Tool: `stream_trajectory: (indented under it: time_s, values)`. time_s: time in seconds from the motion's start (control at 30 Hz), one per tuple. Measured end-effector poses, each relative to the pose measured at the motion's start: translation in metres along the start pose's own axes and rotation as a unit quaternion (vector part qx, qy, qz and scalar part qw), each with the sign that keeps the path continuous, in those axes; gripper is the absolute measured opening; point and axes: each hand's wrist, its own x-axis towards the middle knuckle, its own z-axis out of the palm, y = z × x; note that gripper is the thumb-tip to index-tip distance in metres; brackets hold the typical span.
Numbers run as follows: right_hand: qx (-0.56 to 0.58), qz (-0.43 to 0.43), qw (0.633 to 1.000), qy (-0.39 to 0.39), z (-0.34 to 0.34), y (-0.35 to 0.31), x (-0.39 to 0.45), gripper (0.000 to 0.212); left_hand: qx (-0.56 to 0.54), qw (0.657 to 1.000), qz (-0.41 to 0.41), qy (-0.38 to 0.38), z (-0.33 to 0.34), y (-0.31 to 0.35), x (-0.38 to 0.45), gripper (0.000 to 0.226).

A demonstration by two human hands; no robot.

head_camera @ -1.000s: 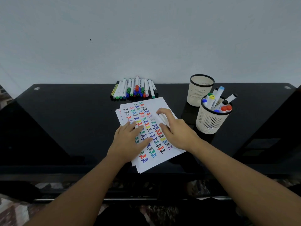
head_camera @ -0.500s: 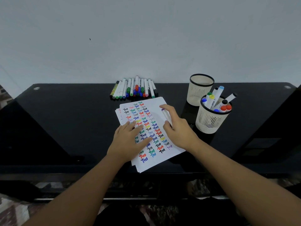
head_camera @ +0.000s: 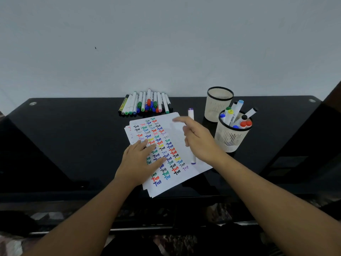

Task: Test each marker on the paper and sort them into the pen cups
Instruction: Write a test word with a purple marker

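A stack of white paper (head_camera: 184, 130) covered with coloured "Test" words lies on the black table. My left hand (head_camera: 140, 159) presses flat on its left half. Blurred, my right hand (head_camera: 199, 143) is raised over the right half and holds a white marker with purple ends (head_camera: 191, 113). The marker's middle is hidden behind the hand, and the index finger stretches left. The near cream pen cup (head_camera: 230, 141) holds several markers. Behind it, the far cream cup (head_camera: 217, 106) shows no markers. A row of capped markers (head_camera: 145, 104) lies at the table's back edge.
The glossy black table (head_camera: 73, 137) ends at a pale wall behind the marker row. The two cups stand close together right of the paper. A dark surface (head_camera: 304, 145) rises at the right edge.
My right hand has lifted off the paper with the purple marker, whose top end now reaches past the paper's far edge. My left hand has stayed on the sheet.
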Motion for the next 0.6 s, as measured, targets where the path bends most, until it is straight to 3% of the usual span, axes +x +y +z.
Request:
stream_trajectory:
  time_s: [0.1,0.27,0.43,0.6]
  values:
    - [0.032,0.014,0.999,0.034,-0.019,-0.017,0.003,0.039,0.001,1.000,0.000,-0.002,-0.001,0.001,0.000,0.088]
    - [0.071,0.008,0.995,0.068,-0.068,-0.037,0.007,0.062,-0.002,1.000,0.006,0.008,-0.002,0.002,-0.001,0.111]
    - [0.060,0.054,0.986,0.147,-0.112,-0.046,0.003,0.010,0.009,1.000,0.005,0.004,-0.001,0.001,-0.003,0.089]
    - [-0.149,0.137,0.970,0.136,-0.139,-0.036,-0.002,0.060,0.018,1.000,0.007,0.004,0.001,0.000,0.000,0.090]
